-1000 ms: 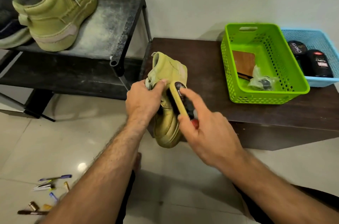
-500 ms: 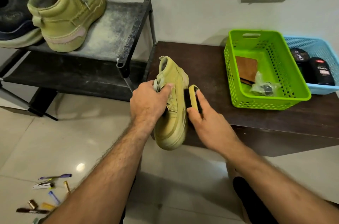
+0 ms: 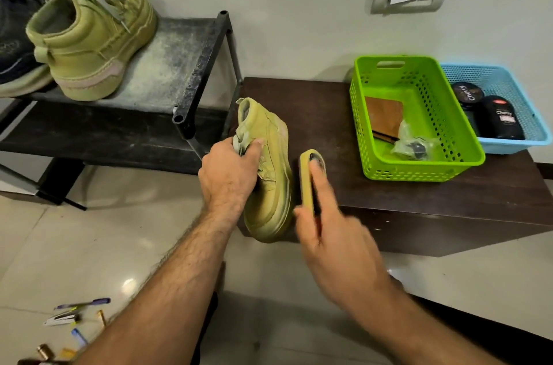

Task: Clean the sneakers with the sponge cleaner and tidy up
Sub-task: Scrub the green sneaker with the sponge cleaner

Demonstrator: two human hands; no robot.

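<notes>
The left hand (image 3: 230, 173) clamps the sneaker (image 3: 269, 176) by its laces at the tabletop (image 3: 449, 200) edge, toe toward the person, while the right hand (image 3: 335, 239) grips the sponge (image 3: 308, 182) just right of the sneaker's side — a short leftward press away.

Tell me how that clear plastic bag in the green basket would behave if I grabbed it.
The clear plastic bag looks crumpled and thin, so it would probably be floppy and collapse in your fingers. It seems to hold only a small dark item, so it is likely light. It lies loose in the green basket, so it should lift out freely.
</notes>
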